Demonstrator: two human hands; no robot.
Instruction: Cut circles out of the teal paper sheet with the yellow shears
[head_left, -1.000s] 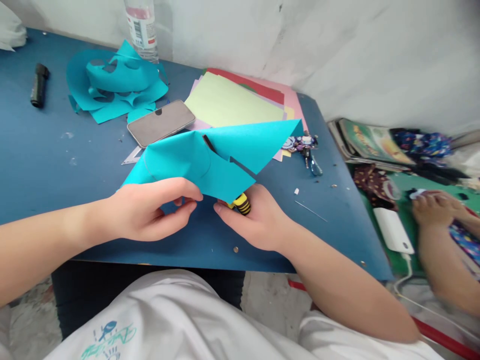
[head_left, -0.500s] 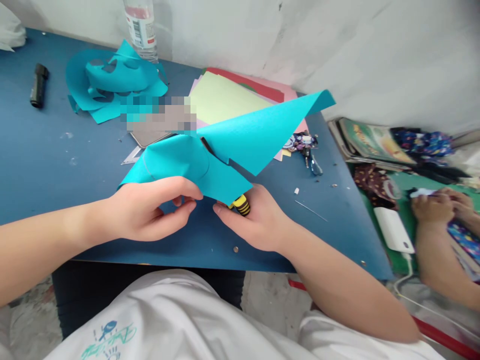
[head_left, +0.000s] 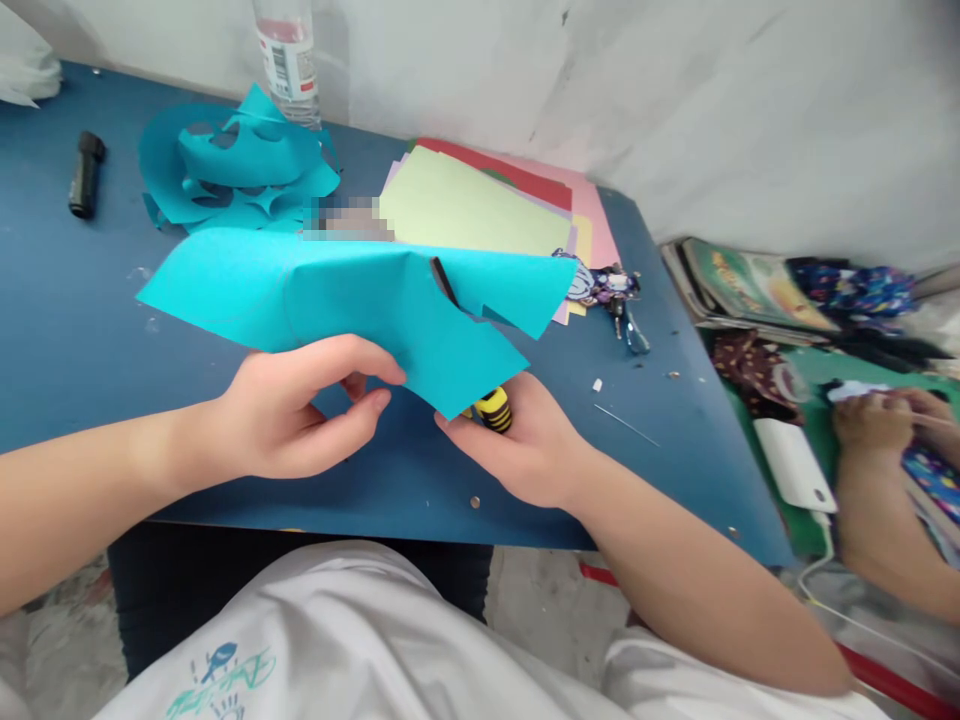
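A sheet of turquoise paper [head_left: 352, 290] is held up over the table, bent, with faint curved pencil lines and a slit at its right. My left hand [head_left: 307, 410] is at the sheet's near edge, its curled fingers on the paper; the thumb shows below, and part of the grip is hidden. My right hand [head_left: 525, 440] is closed round the yellow-and-black striped handle of scissors [head_left: 495, 410]. One dark blade pokes up through the slit; the paper covers the rest of the scissors.
Turquoise paper scraps [head_left: 240, 165], a water bottle [head_left: 289, 65] and coloured sheets [head_left: 472, 195] lie toward the wall. A black cylinder [head_left: 88, 175] sits left; keys [head_left: 630, 325] and a needle-like rod [head_left: 626, 425] lie right. Another person's hands [head_left: 877, 430] work beyond a white power bank [head_left: 795, 465].
The turquoise sheet has turned and spread: its left part now reaches further left, and its raised right flap has dropped and shifted left. Both hands stay in nearly the same place.
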